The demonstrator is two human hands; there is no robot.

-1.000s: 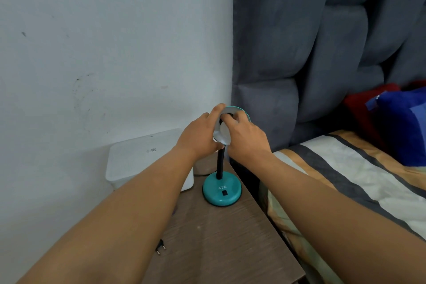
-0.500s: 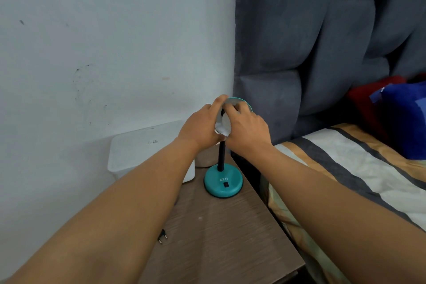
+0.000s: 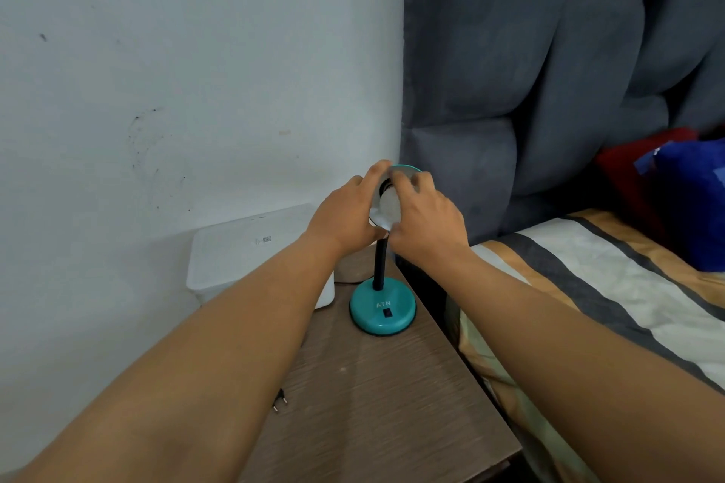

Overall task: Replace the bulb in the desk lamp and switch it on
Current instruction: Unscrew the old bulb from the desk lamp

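A small desk lamp with a round teal base and a black neck stands on a brown bedside table. Its teal shade faces me at the top. My left hand grips the shade's left rim. My right hand is curled around the white bulb that sits in the shade's mouth. A black rocker switch shows on the base. The socket is hidden by my fingers.
A white lidded box sits against the wall left of the lamp. A black two-pin plug lies loose on the table by my left forearm. The grey padded headboard and a striped bed are to the right.
Both hands stay on the lamp head. My right fingers have shifted slightly around the bulb. The camera has tipped a little, so the scene sits lower in view.
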